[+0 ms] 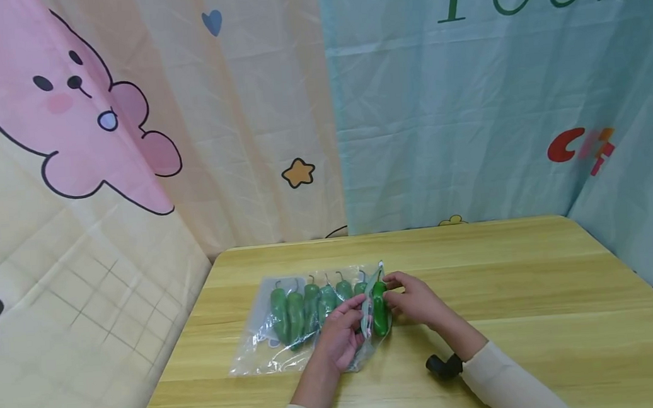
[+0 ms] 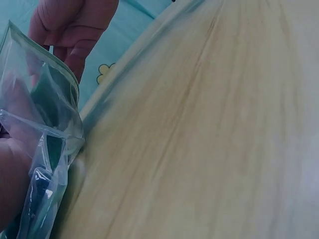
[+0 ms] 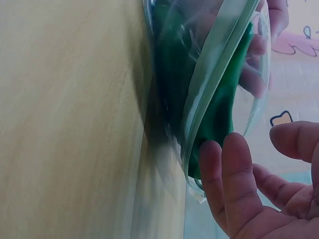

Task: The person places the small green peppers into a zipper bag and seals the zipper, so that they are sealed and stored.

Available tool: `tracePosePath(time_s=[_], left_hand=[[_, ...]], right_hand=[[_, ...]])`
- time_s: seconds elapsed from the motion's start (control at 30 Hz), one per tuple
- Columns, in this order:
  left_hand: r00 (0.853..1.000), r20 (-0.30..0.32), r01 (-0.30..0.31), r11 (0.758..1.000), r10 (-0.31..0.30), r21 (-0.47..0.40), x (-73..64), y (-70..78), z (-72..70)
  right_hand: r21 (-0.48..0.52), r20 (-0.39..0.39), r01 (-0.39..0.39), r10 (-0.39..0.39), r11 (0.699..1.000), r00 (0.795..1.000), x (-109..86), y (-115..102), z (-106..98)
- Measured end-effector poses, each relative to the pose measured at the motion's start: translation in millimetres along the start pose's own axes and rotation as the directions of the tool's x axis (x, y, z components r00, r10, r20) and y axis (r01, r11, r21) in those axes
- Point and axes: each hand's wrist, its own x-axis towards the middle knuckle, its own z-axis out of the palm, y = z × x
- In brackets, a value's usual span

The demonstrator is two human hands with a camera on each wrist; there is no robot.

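A clear zip bag (image 1: 252, 361) lies on the table with several green peppers (image 1: 296, 317) side by side inside it. At its right end the mouth gapes, and one more green pepper (image 1: 380, 314) sits in that gap, lengthwise along the zip strip (image 3: 214, 74). My left hand (image 1: 340, 336) grips the bag by its mouth; some of its fingers show through the film in the right wrist view. My right hand (image 1: 418, 299) touches the pepper at the mouth with extended fingertips (image 3: 237, 149), while its thumb stands apart in the right wrist view.
The wooden table (image 1: 508, 280) extends around the bag, its back edge near printed curtains (image 1: 446, 126). A pale flat sheet or panel (image 1: 272, 290) shows at the bag's left part. Black wrist cameras (image 1: 445, 367) are worn on both wrists.
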Motion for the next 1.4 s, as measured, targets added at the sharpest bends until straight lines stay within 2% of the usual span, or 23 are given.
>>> tracePosePath(time_s=[0.2, 0.4, 0.7, 1.13, 1.4], left_hand=[[1.0, 0.009, 0.003, 1.0, -0.003, 0.005, 0.2, 1.5, 0.7], [1.0, 0.017, 0.002, 1.0, -0.002, -0.002, -4.0, 1.4, 2.1], [0.999, 0.04, -0.013, 1.0, 0.014, -0.006, -3.3, 2.9, 6.1], [0.999, 0.037, -0.012, 1.0, 0.012, 0.013, -5.5, 8.1, 11.4], [0.999, 0.04, -0.013, 0.999, 0.012, 0.035, -10.3, 15.3, 14.3]], right_hand=[[0.064, 0.028, 0.002, -0.003, 0.998, 1.0, 0.0, 1, 2], [0.088, 0.063, 0.005, -0.01, 0.996, 0.998, 0.4, 7, 7], [0.195, 0.126, 0.002, -0.027, 0.981, 0.992, 3.1, 7, 8], [0.259, 0.124, -0.057, 0.025, 0.964, 0.992, 1.2, -1, 12], [0.278, 0.135, -0.056, 0.019, 0.959, 0.991, 2.9, 0, 11]])
